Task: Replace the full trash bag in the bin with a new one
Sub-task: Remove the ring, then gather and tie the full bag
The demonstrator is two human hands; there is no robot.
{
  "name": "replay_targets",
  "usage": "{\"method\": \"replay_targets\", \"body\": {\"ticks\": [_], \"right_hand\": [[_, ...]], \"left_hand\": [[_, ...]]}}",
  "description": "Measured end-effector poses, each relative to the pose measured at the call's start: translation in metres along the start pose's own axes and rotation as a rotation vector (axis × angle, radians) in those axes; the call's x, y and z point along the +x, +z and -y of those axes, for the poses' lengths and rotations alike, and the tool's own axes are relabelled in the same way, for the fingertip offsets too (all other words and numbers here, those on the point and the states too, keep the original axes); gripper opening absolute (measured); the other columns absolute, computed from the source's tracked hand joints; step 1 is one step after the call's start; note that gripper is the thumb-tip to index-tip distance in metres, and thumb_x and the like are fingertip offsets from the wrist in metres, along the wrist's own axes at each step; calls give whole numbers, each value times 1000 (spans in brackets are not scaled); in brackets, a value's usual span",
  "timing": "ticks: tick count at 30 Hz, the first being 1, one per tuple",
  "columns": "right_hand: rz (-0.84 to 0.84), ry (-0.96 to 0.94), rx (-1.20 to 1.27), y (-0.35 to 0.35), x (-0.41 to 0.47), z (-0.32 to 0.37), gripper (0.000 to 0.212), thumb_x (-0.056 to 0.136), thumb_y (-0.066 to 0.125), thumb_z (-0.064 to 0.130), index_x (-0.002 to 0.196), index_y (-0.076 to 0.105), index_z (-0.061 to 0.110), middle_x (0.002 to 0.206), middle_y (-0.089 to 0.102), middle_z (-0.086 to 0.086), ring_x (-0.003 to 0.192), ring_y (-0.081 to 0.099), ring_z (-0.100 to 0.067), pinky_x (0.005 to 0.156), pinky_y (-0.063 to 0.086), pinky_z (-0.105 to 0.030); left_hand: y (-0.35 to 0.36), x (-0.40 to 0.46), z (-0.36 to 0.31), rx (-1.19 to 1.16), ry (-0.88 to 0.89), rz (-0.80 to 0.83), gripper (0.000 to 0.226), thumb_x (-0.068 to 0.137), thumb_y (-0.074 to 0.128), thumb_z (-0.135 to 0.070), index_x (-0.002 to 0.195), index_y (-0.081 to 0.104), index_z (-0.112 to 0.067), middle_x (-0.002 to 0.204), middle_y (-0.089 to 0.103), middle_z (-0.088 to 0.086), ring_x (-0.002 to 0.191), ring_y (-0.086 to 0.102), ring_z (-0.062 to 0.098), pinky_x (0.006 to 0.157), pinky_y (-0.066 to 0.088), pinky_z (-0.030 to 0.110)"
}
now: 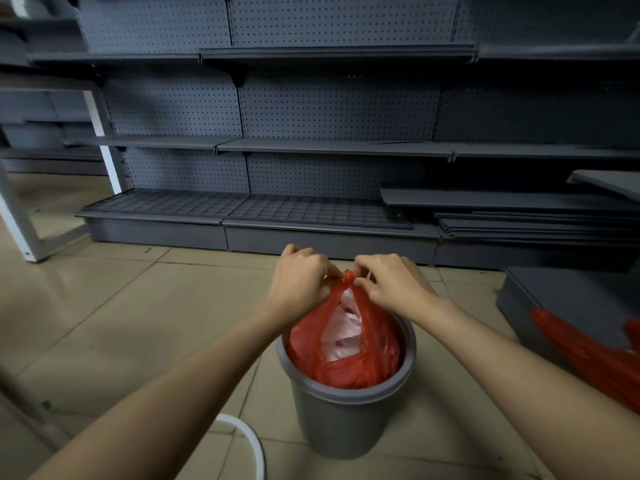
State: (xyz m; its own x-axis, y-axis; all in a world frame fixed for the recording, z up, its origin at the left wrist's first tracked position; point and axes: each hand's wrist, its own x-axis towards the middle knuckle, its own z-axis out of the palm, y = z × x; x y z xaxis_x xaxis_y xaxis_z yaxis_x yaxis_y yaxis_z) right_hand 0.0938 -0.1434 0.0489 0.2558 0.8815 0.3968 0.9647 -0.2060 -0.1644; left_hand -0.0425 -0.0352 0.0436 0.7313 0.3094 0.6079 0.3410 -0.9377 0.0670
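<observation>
A grey round bin [341,415] stands on the tiled floor in front of me. Inside it sits a full red trash bag [375,355] with white and pink rubbish showing through its gap. The bag's two handles are drawn up above the bin into a twisted knot [348,277]. My left hand [301,275] pinches the handle on the knot's left side. My right hand [393,282] pinches the handle on its right side. A second red bag [595,355] lies loose on a low grey platform at the right edge.
Grey pegboard shelving [329,147] runs across the back, with loose shelf boards [519,216] stacked at the lower right. A white metal frame [100,133] stands at the left. A white ring [249,441] lies on the floor by the bin's left.
</observation>
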Motion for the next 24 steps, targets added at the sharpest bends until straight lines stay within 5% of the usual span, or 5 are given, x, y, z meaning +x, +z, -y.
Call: {"method": "replay_targets", "body": {"ticks": [8, 14, 24], "right_hand": [[-4, -145, -128, 1, -1, -1, 9, 90, 52, 32, 89, 50, 23, 93, 66, 4, 84, 59, -28, 73, 46, -34], [24, -159, -162, 4, -7, -15, 9, 89, 53, 29, 89, 53, 20, 92, 67, 0, 84, 60, -30, 76, 45, -36], [68, 13, -236, 13, -21, -35, 13, 91, 46, 32, 98, 52, 22, 98, 68, -1, 87, 62, -26, 64, 39, -30]], "left_hand": [[-3, -8, 15, -17, 31, 48, 23, 79, 55, -34, 92, 74, -29, 83, 73, -4, 77, 67, 21, 57, 42, 26], [-2, -13, 22, -266, -154, 170, 13, 82, 66, -25, 91, 75, -23, 89, 75, -6, 80, 66, 13, 71, 52, 32], [10, -33, 31, -128, -175, 279, 11, 85, 54, -25, 94, 60, -24, 93, 67, -5, 83, 63, 19, 68, 51, 34]]}}
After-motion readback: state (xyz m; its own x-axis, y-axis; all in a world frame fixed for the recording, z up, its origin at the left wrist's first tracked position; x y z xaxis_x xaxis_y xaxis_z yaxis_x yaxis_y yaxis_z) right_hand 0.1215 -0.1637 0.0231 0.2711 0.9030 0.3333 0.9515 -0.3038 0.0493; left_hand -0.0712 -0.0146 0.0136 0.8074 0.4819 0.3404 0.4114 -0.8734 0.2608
